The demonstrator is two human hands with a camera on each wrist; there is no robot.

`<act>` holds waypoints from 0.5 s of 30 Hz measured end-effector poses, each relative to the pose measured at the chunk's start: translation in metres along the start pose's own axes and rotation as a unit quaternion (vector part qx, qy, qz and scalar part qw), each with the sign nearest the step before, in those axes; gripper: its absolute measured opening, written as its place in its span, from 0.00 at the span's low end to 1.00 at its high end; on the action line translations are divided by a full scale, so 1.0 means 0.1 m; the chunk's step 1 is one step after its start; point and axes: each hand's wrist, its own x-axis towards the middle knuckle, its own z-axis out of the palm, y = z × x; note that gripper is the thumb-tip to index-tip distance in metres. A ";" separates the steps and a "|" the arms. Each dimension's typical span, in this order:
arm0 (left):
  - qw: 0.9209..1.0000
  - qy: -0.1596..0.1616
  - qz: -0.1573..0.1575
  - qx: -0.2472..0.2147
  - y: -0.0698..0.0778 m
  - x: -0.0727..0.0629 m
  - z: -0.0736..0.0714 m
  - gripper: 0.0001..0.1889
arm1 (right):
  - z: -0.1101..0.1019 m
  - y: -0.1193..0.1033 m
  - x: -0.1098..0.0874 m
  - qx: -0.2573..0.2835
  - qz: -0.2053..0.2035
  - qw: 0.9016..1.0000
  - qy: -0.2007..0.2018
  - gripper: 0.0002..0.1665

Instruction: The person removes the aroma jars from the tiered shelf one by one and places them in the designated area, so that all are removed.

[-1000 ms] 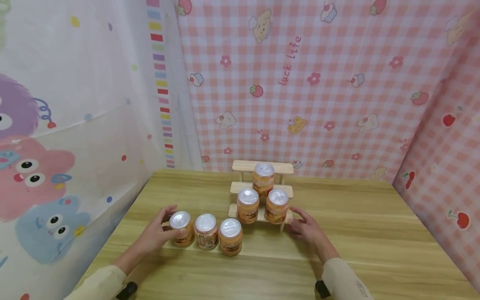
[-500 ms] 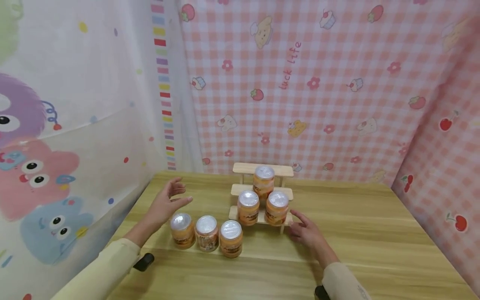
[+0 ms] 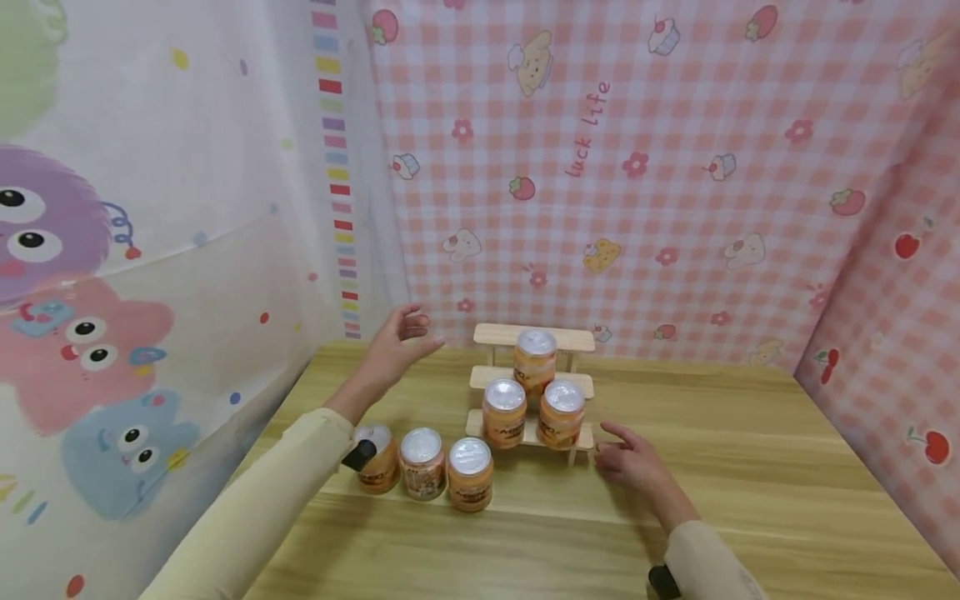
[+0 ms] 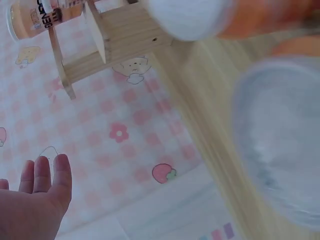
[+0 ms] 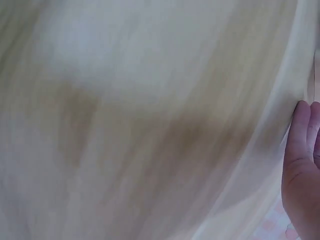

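Observation:
In the head view my left hand (image 3: 393,350) hangs in the air left of a small wooden step rack (image 3: 491,335), its fingers loosely bent and holding nothing. Three orange cans with silver lids stand on the rack: an upper can (image 3: 536,362), a lower left can (image 3: 504,414) and a lower right can (image 3: 561,417). In front, a row of three similar cans is on the table: a left can (image 3: 378,467), partly hidden by my wrist strap, a middle can (image 3: 423,467) and a right can (image 3: 471,475). Beside the rack's lower right end, my right hand (image 3: 633,467) holds nothing.
The wood-grain table (image 3: 735,492) extends to both sides. A pink checked cloth (image 3: 637,208) hangs behind it, and a white cartoon-print cloth (image 3: 225,258) closes off the left. Black camera straps (image 3: 360,455) sit on both wrists.
My left hand has let go of the left can in the row and moved up, away and to the right, toward the rack. My right hand has stayed beside the rack.

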 end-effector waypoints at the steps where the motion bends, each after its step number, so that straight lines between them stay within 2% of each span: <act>1: 1.000 -0.002 0.000 0.003 0.01 0.04 0.03 0.40 | -0.03 -0.01 0.00 0.002 0.002 1.000 0.006 0.33; 9: 0.998 -0.015 -0.032 0.051 0.02 0.36 0.18 0.40 | -0.23 -0.23 0.02 -0.018 0.011 0.999 0.035 0.33; 15: 0.998 -0.028 -0.037 0.046 0.01 0.53 0.27 0.39 | -0.25 -0.52 0.07 -0.018 0.001 0.999 0.026 0.34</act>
